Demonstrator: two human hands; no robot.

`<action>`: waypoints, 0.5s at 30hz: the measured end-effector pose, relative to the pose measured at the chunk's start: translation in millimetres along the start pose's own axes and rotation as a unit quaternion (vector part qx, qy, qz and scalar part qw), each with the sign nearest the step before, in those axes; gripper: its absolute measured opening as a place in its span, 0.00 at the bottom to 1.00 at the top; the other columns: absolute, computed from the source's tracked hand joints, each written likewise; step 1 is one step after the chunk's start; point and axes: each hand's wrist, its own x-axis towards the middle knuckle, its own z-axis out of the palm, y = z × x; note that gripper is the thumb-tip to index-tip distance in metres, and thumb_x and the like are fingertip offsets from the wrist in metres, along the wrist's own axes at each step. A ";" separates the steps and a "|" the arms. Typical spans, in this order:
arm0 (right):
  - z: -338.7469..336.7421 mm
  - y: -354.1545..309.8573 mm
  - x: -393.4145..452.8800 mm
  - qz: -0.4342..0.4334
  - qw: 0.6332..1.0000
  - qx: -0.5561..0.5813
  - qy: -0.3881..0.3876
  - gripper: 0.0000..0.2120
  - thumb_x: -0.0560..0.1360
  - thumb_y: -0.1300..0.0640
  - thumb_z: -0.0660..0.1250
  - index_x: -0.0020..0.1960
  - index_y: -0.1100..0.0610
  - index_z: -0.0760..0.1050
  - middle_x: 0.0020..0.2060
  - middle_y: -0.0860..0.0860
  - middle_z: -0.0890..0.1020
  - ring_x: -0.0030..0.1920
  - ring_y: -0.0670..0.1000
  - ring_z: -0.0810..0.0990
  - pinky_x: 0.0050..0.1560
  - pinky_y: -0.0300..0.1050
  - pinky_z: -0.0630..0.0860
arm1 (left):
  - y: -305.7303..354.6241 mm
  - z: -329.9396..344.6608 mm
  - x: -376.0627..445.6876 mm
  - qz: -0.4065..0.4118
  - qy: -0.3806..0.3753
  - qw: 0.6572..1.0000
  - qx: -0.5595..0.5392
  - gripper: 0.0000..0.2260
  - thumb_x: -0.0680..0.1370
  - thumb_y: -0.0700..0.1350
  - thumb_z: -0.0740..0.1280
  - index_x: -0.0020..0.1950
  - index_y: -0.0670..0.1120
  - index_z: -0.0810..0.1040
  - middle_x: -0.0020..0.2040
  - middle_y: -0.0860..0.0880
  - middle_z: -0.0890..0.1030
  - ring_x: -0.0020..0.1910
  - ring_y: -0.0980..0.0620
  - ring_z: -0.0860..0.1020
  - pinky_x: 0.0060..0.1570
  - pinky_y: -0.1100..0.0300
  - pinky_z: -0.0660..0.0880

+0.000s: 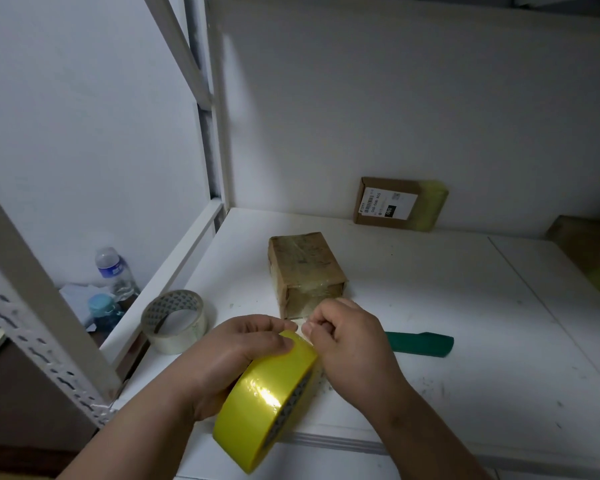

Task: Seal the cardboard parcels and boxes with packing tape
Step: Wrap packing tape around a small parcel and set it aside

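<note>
Head view: we're picking the tape end free.
Left hand [246,344] grips yellow tape roll [267,400]; right hand [343,337] pinches its edge beside small box [305,268]. Peel evenly, square to roll.

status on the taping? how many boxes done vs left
Done, apparently: the flat box against the wall has yellow tape over one end, and the box at the right edge looks taped too. In hand: left hand grips the yellow tape roll while the right hand pinches its free end. Left: the small box, already partly wrapped in clear tape.
</note>
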 end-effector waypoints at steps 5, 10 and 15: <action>-4.6 -16.1 -5.5 -0.017 0.997 0.046 0.052 0.12 0.76 0.56 0.69 0.36 0.47 0.72 0.36 0.42 0.73 0.39 0.42 0.73 0.36 0.33 0.66 | -1.1 -3.5 -21.2 0.017 0.057 0.995 0.080 0.14 0.64 0.46 0.78 0.50 0.49 0.86 0.45 0.48 0.86 0.44 0.50 0.84 0.49 0.55 0.80; -7.1 -34.7 -1.4 0.065 0.991 0.088 -0.078 0.07 0.76 0.51 0.70 0.39 0.50 0.79 0.33 0.43 0.77 0.32 0.38 0.74 0.34 0.35 0.69 | -19.9 -14.8 -45.9 -0.013 0.059 0.998 0.032 0.18 0.61 0.46 0.79 0.50 0.49 0.86 0.49 0.37 0.84 0.44 0.41 0.79 0.49 0.50 0.71; 27.5 -31.0 -8.7 0.112 0.974 0.112 -0.162 0.05 0.74 0.53 0.72 0.41 0.52 0.81 0.27 0.41 0.76 0.29 0.39 0.73 0.32 0.33 0.66 | -50.0 -29.7 -65.9 -0.049 0.100 0.993 -0.030 0.21 0.62 0.41 0.80 0.53 0.40 0.82 0.42 0.38 0.81 0.42 0.42 0.76 0.44 0.52 0.70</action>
